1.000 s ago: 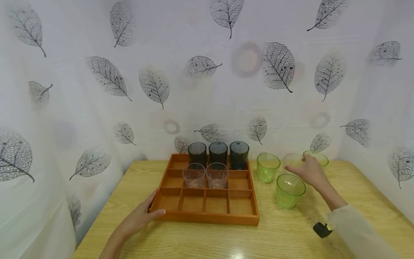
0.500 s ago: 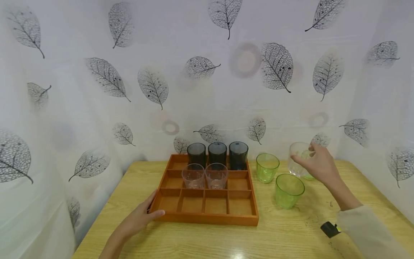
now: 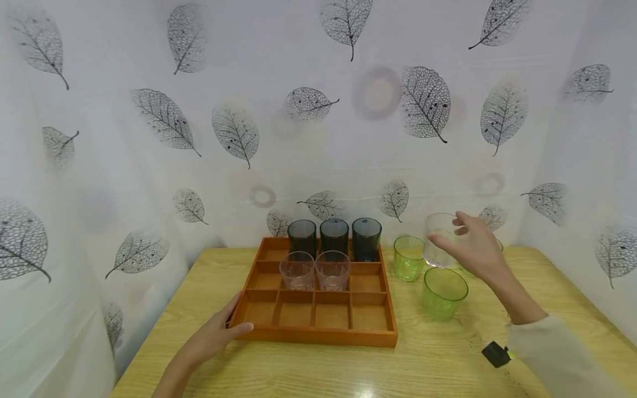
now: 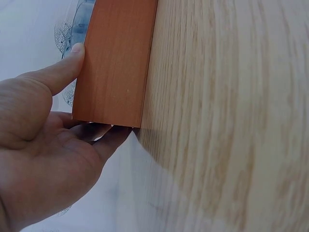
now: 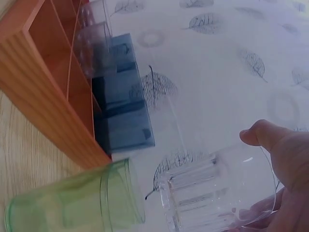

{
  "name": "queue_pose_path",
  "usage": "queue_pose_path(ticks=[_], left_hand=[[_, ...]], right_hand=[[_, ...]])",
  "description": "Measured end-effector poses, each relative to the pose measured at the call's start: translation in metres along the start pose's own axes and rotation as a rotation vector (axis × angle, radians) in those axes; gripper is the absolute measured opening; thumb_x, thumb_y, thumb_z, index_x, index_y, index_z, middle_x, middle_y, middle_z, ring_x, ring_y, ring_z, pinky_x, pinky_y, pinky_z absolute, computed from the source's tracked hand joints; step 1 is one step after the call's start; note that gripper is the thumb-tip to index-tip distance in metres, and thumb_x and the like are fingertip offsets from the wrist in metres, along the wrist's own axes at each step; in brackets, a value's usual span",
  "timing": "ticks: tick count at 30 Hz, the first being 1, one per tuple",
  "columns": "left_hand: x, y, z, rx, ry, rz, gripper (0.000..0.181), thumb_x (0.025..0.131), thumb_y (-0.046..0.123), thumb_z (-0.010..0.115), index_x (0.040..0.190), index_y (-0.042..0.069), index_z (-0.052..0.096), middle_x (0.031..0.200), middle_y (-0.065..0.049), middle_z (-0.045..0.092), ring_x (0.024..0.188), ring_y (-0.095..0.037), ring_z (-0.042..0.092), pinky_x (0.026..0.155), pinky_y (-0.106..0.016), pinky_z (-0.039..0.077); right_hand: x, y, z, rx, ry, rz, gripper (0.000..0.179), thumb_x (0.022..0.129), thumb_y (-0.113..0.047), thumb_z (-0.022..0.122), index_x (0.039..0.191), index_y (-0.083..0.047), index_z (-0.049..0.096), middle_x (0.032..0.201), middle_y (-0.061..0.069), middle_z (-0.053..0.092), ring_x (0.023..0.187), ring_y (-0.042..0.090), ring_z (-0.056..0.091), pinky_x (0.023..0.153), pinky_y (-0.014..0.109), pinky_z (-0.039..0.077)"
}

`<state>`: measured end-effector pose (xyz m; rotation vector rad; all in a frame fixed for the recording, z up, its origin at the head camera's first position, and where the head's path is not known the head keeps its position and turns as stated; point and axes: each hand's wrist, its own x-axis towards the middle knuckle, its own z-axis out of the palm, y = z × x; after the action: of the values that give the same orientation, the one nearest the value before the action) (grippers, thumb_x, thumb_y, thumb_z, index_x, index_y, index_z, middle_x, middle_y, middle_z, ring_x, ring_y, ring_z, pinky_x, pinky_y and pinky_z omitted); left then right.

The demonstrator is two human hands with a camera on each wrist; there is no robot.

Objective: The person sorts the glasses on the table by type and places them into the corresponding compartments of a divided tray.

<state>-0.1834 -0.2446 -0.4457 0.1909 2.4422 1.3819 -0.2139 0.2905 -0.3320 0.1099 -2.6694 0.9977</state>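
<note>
Left hand: this hand (image 3: 216, 334) grips the near left corner of the wooden tray (image 3: 318, 334); the thumb lies at the upper edge of the near wall, and the other fingers are bent at the left outer side.
Right hand: this hand (image 3: 475, 243) holds a clear glass (image 3: 440, 254) by its upper part, with thumb and fingers on opposite sides, opened as wide as the glass.
Held glass: it is off the table (image 3: 278, 370), to the right of the tray, between the far left green glass and the far right one.
Green glasses: three are on the table right of the tray; one near glass (image 3: 444, 293), one far left glass (image 3: 411, 260), and one far right glass (image 3: 499, 246), mostly hidden behind the right hand.
Tray: it has three rows of four compartments and stands flat on the table.
Dark glasses: three dark glasses (image 3: 334, 236) stand upright in the far row, in the second, third and fourth compartments from the left.
Clear glasses in tray: two clear tumblers (image 3: 333, 273) stand upright in the middle row, second and third from the left.
Sleeve: a light sleeve (image 3: 552, 354) covers the right forearm; a small black object (image 3: 496, 354) is just beside it.
Behind: a white curtain (image 3: 278, 61) with leaf prints.
</note>
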Motion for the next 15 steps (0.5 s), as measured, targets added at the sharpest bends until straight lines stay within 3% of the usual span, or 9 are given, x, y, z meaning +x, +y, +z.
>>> queue_pose_path(ticks=[15], left_hand=[[-0.002, 0.000, 0.000, 0.001, -0.007, 0.020, 0.092, 0.104, 0.033, 0.065, 0.165, -0.001, 0.005, 0.169, -0.026, 0.004, 0.152, -0.049, 0.009, 0.118, -0.068, 0.020]], right_hand=[[0.002, -0.041, 0.041, 0.050, -0.088, -0.053, 0.093, 0.094, -0.048, 0.073, 0.156, 0.009, 0.034, 0.141, 0.029, 0.053, 0.124, 0.045, 0.054, 0.093, 0.060, 0.051]])
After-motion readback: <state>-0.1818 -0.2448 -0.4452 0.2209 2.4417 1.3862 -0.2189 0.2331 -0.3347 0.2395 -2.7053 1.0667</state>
